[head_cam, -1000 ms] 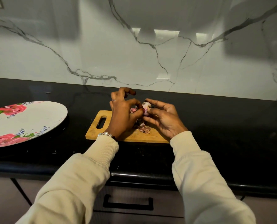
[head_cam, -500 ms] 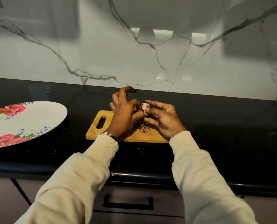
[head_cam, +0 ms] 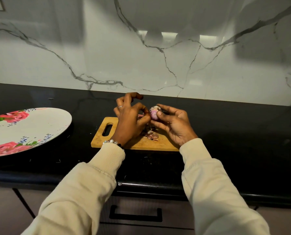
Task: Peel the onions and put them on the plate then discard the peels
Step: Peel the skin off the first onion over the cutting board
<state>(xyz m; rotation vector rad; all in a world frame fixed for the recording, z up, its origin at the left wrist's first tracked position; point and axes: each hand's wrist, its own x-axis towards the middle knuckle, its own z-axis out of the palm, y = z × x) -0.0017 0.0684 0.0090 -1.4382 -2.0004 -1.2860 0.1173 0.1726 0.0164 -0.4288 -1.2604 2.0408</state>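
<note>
On a black counter (head_cam: 226, 141) below a marble wall (head_cam: 158, 65), the right hand (head_cam: 175, 126) grips a small onion (head_cam: 153, 113) upright while the left hand (head_cam: 131, 121) pinches peel beside it.

The plate (head_cam: 39, 126) runs off the left edge; the left hand (head_cam: 131, 122) hides some peels (head_cam: 151, 135) (beneath).

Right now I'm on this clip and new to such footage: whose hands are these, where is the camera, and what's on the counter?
There is no machine: a person works with bare hands, filmed by a camera on their head looking down. The right hand holds a small purple onion in its fingers. The left hand is beside it, fingers curled at the onion's skin; what it pinches is hidden. Below them a wooden cutting board lies on the black counter, with loose peels on it. A flowered plate with no onions on the visible part sits to the left.
</note>
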